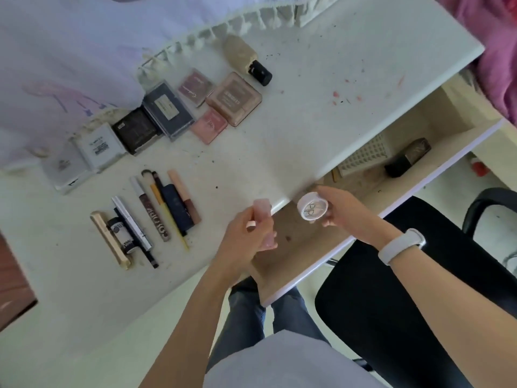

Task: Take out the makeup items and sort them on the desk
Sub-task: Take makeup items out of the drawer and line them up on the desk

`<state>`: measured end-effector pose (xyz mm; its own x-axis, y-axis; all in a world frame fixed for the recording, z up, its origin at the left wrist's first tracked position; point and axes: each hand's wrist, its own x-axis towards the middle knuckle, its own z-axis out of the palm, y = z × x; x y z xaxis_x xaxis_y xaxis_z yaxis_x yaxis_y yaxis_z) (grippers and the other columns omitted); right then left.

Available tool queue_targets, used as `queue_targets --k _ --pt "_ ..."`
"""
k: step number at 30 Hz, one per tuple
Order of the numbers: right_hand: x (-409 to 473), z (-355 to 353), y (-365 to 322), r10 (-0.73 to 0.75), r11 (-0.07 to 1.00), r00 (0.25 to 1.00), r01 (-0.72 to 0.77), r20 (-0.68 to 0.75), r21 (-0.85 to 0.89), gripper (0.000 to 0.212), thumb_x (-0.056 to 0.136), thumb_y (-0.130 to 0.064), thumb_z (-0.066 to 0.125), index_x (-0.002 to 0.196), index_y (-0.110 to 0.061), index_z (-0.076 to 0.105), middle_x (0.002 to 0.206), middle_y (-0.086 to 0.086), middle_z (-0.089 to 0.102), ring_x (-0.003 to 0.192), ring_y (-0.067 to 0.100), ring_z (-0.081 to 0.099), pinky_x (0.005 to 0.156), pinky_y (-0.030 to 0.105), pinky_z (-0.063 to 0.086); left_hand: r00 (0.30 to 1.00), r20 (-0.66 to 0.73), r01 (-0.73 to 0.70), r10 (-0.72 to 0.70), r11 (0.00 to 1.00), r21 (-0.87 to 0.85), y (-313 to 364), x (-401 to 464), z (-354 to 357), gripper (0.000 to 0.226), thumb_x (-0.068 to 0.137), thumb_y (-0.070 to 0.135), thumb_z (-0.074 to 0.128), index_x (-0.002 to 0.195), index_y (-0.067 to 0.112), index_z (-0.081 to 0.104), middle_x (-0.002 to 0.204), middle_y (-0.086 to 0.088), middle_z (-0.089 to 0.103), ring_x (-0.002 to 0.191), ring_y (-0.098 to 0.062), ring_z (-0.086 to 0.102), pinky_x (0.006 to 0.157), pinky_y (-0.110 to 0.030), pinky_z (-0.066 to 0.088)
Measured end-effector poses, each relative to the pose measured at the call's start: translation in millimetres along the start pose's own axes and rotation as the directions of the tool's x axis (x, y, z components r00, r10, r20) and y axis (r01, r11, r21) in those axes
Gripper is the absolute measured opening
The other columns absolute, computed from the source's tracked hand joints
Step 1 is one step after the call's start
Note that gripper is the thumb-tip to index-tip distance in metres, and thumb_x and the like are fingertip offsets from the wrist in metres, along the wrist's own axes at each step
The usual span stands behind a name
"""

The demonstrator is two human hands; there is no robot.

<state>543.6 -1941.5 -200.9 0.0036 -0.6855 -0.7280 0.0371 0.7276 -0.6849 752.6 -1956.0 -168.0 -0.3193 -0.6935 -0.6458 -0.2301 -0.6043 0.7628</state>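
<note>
My left hand [246, 233] grips a pale pink tube [263, 212] above the desk's front edge. A round white jar [312, 206] with a printed lid is held in my right hand [340, 210] over the open drawer [307, 247]. On the white desk [307, 107] a row of compacts and palettes [167, 110] lies near the back. In front of them lies a row of pencils, mascaras and lip tubes [154, 217]. A foundation bottle [246, 60] with a black cap lies beyond the palettes.
Inside the drawer sit a white perforated basket [363, 155] and a dark box [407, 158]. A black chair [405, 275] stands under my right arm. A white fringed cloth [84, 51] covers the desk's back. Pink fabric [498, 51] lies at far right.
</note>
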Motion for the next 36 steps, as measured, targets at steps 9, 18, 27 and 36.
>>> queue_targets --k 9,18,27,36 --pt "17.9 51.4 -58.9 -0.172 0.984 0.984 0.173 -0.049 0.036 0.026 0.093 -0.016 0.052 0.116 -0.007 0.052 0.100 0.008 0.063 0.070 0.020 0.066 0.057 0.018 0.051 0.799 -0.413 -0.035 0.437 0.719 0.694 39.6 30.1 -51.1 0.042 0.091 0.028 0.050 0.132 0.022 0.041 0.101 -0.004 0.062 0.100 -0.024 0.050 0.087 -0.041 0.039" --pt "61.0 56.4 -84.8 -0.353 0.928 0.853 0.269 -0.384 -0.257 0.032 0.089 -0.023 0.056 0.117 -0.009 0.053 0.088 0.003 0.060 0.062 0.014 0.055 0.064 0.029 0.048 0.743 -0.397 0.092 0.539 0.506 0.858 25.4 49.8 -61.9 0.032 0.088 0.034 0.054 0.115 0.016 0.052 0.104 -0.006 0.064 0.106 -0.029 0.044 0.082 -0.038 0.027" --pt "71.8 36.8 -90.3 -0.595 0.755 0.673 0.279 -0.440 -0.594 0.036 0.093 -0.013 0.049 0.129 -0.008 0.047 0.135 0.014 0.034 0.085 0.023 0.058 0.082 0.028 0.048 0.876 -0.190 0.047 0.443 0.315 0.948 9.3 38.2 -75.4 0.059 0.090 0.043 0.044 0.142 0.025 0.025 0.155 0.003 0.015 0.140 -0.022 0.000 0.106 -0.051 0.011" --pt "77.3 24.5 -84.5 -0.717 0.250 0.666 -0.031 -0.206 -0.968 0.049 0.092 -0.016 0.038 0.141 -0.011 0.032 0.143 0.012 0.035 0.130 0.031 0.031 0.097 0.045 0.034 0.896 -0.168 0.149 0.410 0.078 0.986 4.3 39.4 -86.5 0.069 0.093 0.051 0.032 0.148 0.021 0.004 0.157 -0.001 -0.004 0.142 -0.032 -0.010 0.108 -0.059 0.002"
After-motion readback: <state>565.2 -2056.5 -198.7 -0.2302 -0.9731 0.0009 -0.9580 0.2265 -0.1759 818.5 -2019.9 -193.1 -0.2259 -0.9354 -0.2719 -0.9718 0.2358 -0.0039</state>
